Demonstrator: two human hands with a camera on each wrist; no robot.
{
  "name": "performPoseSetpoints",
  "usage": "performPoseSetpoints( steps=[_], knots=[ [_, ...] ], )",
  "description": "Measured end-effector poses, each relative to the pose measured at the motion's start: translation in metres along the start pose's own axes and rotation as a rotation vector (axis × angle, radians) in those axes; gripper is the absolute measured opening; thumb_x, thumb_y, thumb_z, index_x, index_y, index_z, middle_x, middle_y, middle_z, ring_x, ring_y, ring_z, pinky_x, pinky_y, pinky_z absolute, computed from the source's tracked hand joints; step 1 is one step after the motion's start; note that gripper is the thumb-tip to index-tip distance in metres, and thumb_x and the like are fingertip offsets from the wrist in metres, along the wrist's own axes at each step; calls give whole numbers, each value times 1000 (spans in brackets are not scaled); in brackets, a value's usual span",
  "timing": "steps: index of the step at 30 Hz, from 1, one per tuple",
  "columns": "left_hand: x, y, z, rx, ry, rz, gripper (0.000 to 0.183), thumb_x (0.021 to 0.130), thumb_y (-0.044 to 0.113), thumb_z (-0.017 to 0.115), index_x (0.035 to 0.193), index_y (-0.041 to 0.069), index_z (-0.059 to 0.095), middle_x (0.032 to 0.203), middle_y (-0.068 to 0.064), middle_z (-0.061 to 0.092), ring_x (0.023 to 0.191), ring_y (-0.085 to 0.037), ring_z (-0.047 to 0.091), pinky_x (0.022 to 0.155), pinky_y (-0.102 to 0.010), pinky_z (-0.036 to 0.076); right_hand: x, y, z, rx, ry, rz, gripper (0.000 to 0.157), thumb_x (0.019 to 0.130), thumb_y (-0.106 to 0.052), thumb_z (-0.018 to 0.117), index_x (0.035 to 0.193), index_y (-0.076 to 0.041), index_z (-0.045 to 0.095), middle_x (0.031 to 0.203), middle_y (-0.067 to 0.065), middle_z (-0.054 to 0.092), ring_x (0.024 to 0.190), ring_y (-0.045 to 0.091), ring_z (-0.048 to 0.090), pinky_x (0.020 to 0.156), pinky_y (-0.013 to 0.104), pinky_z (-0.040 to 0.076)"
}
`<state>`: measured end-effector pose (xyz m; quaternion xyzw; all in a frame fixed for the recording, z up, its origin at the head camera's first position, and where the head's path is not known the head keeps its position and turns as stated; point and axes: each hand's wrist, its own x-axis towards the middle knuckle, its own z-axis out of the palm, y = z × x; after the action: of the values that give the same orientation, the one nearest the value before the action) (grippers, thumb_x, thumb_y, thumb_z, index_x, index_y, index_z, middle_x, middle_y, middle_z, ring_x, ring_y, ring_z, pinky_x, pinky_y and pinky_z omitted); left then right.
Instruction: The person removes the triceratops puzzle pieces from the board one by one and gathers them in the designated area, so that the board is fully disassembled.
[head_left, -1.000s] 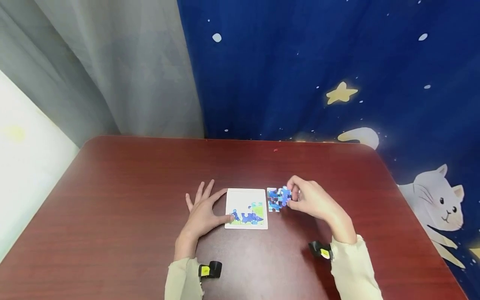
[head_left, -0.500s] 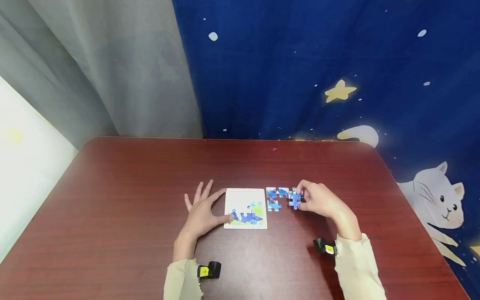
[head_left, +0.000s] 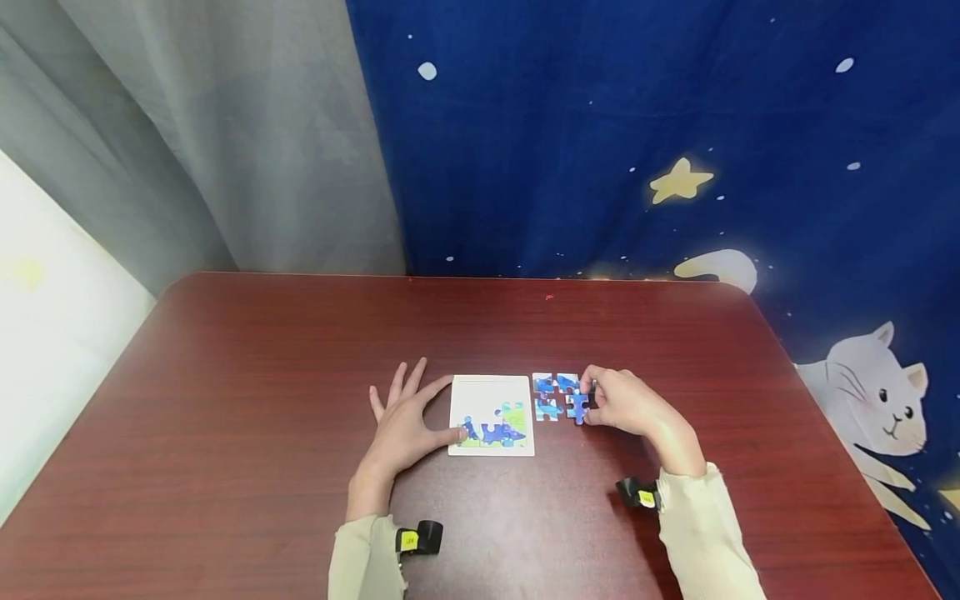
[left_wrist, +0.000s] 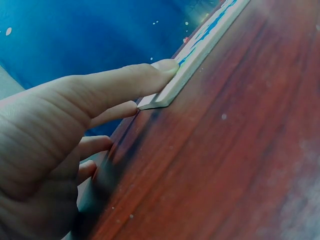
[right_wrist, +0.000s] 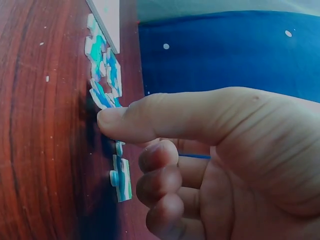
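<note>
A white square puzzle board (head_left: 474, 396) lies on the table, with blue and green pieces (head_left: 501, 433) fitted along its lower and right parts. My left hand (head_left: 401, 433) holds the board steady at its left side: the thumb presses on the lower left corner and the index fingertip touches the upper left corner. To the right of the board, my right hand (head_left: 637, 404) pinches a blue puzzle piece (head_left: 577, 407) between thumb and index finger, low over the table. Several loose puzzle pieces (head_left: 547, 409) lie between the board and this hand.
Another loose piece (right_wrist: 121, 179) lies beyond the right thumb in the right wrist view; my hand hides it in the head view. The dark red table (head_left: 262, 358) ends at a back edge before grey and blue curtains (head_left: 525, 167).
My right hand has carried the blue piece right, away from the loose pieces, then slightly back left toward them. The left hand stays on the board.
</note>
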<state>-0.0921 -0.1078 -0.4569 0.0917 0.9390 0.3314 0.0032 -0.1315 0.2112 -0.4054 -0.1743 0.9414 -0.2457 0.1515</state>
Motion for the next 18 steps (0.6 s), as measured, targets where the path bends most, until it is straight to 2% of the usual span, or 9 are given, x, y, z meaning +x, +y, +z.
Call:
performPoseSetpoints(
  steps=[18],
  knots=[
    [1,-1,1,-4,9,6,79,63,45,82,133,22,53,152,-12,21,140,-33,2,97,-65,-14,2,-3,2,-12,-5,6,29,70,-5,76,90,-7,56,56,-2,43,52,12,39,53,28,34]
  ],
)
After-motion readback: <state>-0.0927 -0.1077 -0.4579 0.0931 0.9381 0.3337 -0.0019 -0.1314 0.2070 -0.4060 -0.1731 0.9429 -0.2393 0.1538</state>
